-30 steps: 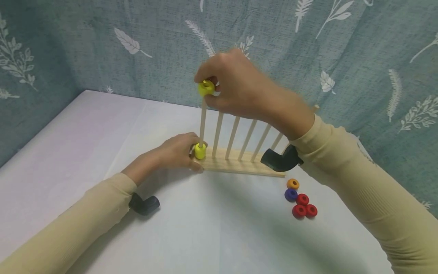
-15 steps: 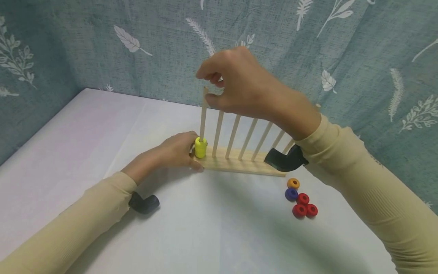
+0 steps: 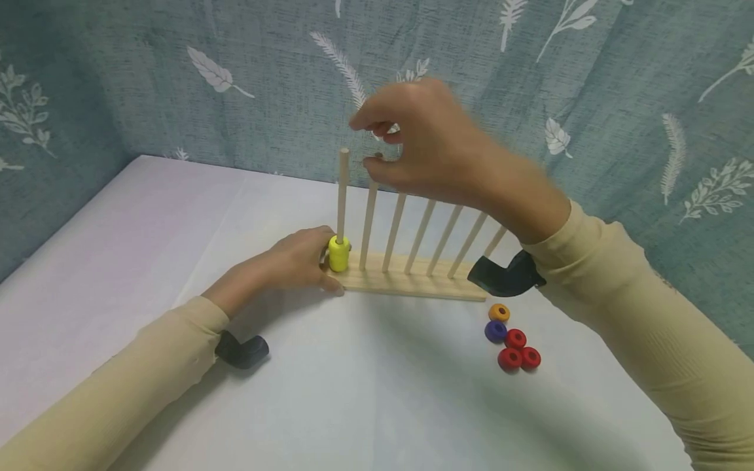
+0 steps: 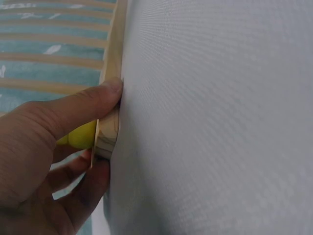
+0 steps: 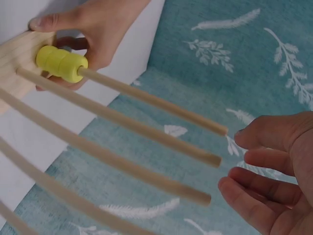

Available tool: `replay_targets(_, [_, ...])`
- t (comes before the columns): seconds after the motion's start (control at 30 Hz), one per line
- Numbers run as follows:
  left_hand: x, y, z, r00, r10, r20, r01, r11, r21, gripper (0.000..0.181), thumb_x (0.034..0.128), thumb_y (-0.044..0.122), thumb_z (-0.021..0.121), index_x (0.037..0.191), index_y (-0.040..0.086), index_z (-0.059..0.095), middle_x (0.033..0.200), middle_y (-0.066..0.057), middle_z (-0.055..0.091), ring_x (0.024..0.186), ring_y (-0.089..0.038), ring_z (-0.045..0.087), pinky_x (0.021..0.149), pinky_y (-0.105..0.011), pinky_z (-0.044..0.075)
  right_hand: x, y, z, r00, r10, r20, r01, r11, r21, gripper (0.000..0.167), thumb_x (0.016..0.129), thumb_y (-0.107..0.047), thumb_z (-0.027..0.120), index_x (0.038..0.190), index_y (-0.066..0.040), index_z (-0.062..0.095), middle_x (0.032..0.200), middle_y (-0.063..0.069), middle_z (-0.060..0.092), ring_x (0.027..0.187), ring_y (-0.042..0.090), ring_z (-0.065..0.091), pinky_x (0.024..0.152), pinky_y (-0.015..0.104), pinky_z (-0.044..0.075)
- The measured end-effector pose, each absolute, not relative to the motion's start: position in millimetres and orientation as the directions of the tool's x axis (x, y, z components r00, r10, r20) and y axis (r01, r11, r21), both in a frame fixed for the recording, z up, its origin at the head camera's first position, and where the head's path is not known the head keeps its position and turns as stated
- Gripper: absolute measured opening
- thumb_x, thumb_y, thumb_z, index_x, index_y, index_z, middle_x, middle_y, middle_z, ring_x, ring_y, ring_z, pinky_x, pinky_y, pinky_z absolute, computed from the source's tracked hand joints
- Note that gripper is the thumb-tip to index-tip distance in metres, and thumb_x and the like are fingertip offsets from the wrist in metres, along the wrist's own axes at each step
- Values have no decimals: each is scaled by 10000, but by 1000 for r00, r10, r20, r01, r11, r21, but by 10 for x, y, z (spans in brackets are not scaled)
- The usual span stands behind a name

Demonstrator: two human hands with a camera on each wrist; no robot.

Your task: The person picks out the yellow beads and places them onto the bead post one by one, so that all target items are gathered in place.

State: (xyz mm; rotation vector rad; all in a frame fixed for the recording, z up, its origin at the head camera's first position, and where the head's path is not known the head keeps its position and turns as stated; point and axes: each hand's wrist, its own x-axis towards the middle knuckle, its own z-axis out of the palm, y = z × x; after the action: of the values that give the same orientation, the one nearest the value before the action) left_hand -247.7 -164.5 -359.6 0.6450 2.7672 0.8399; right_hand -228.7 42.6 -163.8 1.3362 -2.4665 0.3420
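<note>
A wooden peg rack point(image 3: 406, 284) stands on the table, a flat base with a row of upright pegs. My left hand point(image 3: 288, 263) grips its left end; in the left wrist view the thumb lies on one side of the base end point(image 4: 108, 128) and fingers on the other. Yellow beads point(image 5: 61, 62) are stacked low on the leftmost peg point(image 3: 342, 193), close to that hand. My right hand point(image 3: 438, 147) hovers by the tops of the left pegs, thumb and fingers apart, holding nothing. The right wrist view shows its fingertips just off the peg ends.
Right of the rack's front corner lie loose beads: an orange bead point(image 3: 499, 313), a blue bead point(image 3: 496, 331) and three red beads point(image 3: 510, 359). Behind the white table point(image 3: 294, 405) hangs a green leaf-patterned cloth point(image 3: 247, 118).
My right hand has let go of a yellow bead, which has dropped down the leftmost peg onto the stack. That hand has moved slightly right. The left hand keeps its grip.
</note>
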Motion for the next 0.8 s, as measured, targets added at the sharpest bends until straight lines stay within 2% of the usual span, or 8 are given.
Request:
replay_targets(0.23, [-2498, -1660, -3598, -885, 464, -28, 373, 744, 555, 644, 683, 280, 935, 1190, 58, 604, 957, -51, 578, 848, -236, 516, 750, -387, 439, -2256, 766, -1609, -509, -721, 471, -828, 560, -37, 372, 885, -109, 753, 1235, -9, 676, 1217, 104, 673, 1107, 205, 615, 931, 335, 513])
replay_targets(0.4, [-2497, -1750, -3622, -903, 429, -38, 339, 763, 550, 610, 672, 284, 937, 1124, 53, 598, 897, -60, 565, 815, -240, 502, 718, -386, 425, -2239, 1021, -1577, -551, -669, 498, -781, 624, -26, 371, 879, -100, 759, 1229, -5, 680, 1216, 115, 676, 1118, 240, 635, 927, 381, 517])
replay_targets(0.57, [-2472, -1874, -3669, -914, 405, -29, 322, 766, 557, 586, 679, 308, 929, 1084, 61, 584, 877, -64, 555, 803, -240, 489, 705, -393, 409, -2229, 1237, -1567, -592, -610, 526, -740, 671, -54, 374, 866, -52, 756, 1230, -5, 686, 1195, 121, 684, 1105, 260, 644, 920, 364, 518])
replay_targets(0.67, [-2452, -1935, -3683, -913, 408, -9, 332, 755, 565, 616, 687, 326, 924, 1132, 46, 603, 973, -80, 602, 888, -258, 525, 784, -429, 436, -2210, 1391, -1556, -609, -576, 546, -721, 688, -78, 376, 860, -29, 753, 1230, -9, 690, 1196, 114, 684, 1103, 260, 641, 924, 285, 504])
replay_targets(0.8, [-2424, -2042, -3662, -913, 408, -2, 330, 740, 586, 749, 701, 358, 918, 1292, 22, 604, 1238, -127, 625, 1161, -322, 549, 988, -520, 422, -2188, 1607, -1554, -628, -529, 571, -682, 727, -76, 372, 856, -40, 758, 1221, -3, 696, 1200, 125, 685, 1090, 285, 650, 916, 169, 462])
